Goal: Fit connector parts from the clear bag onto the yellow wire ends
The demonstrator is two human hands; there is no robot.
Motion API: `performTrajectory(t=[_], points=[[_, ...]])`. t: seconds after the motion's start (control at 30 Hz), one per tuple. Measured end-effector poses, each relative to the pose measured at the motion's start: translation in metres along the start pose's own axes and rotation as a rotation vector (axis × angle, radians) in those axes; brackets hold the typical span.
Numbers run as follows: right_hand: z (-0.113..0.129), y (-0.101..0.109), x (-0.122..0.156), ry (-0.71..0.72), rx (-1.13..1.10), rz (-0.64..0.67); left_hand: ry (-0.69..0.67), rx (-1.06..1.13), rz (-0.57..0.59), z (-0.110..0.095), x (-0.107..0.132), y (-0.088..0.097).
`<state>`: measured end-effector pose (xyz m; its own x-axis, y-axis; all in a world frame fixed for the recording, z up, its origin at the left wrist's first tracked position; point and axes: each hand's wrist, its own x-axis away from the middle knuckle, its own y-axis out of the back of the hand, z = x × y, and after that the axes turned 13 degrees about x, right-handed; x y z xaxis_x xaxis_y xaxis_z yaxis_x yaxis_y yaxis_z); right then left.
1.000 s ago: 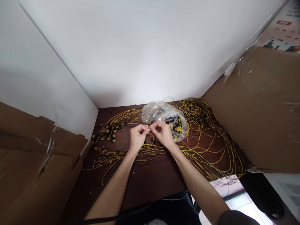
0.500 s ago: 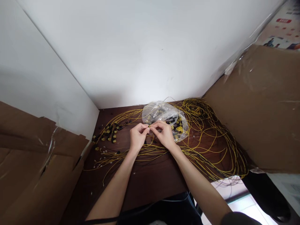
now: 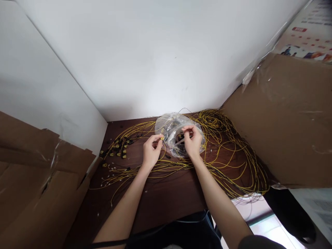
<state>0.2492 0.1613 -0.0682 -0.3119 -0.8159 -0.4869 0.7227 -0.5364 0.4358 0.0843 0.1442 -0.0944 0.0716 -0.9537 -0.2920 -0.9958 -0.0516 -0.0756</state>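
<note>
My left hand [image 3: 152, 148] pinches a small yellow connector [image 3: 162, 138] between thumb and fingertips. A thin yellow wire hangs near it. To the right, my right hand [image 3: 192, 140] is over a clear plastic bag [image 3: 166, 121], its thumb and fingers closed on the bag's film, which is drawn up toward them. Dark and yellow small parts show through the bag, partly covered by the right hand. Several black and yellow connectors [image 3: 124, 151] on wire ends lie to the left of my left hand.
Bundles of yellow and black wires [image 3: 230, 173] run across the brown table [image 3: 166, 200], with a coil [image 3: 211, 119] at the back right. Cardboard stands at left [image 3: 31, 180] and right [image 3: 290, 121]. A white wall [image 3: 145, 62] rises behind.
My hands, together before, are now apart. The right hand has moved right and slightly up to the bag, whose film has shifted. The yellow connector stays in my left fingers.
</note>
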Motion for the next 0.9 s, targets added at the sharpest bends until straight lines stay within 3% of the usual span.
performTrajectory(t=[0.07, 0.23, 0.4, 0.7, 0.9], points=[[-0.002, 0.003, -0.002, 0.019, 0.075, 0.002, 0.005, -0.001, -0.003, 0.002, -0.001, 0.000], [-0.005, 0.006, -0.003, 0.125, 0.344, 0.186, 0.005, -0.009, -0.002, -0.003, -0.002, 0.000], [-0.005, 0.006, -0.002, 0.150, 0.537, 0.245, 0.017, -0.006, 0.003, -0.009, -0.001, -0.001], [-0.005, 0.002, 0.000, 0.148, 0.663, 0.339, 0.017, -0.017, 0.005, -0.007, -0.001, -0.001], [0.000, 0.000, 0.002, 0.220, 0.623, 0.354, 0.014, -0.036, 0.013, -0.008, -0.001, -0.001]])
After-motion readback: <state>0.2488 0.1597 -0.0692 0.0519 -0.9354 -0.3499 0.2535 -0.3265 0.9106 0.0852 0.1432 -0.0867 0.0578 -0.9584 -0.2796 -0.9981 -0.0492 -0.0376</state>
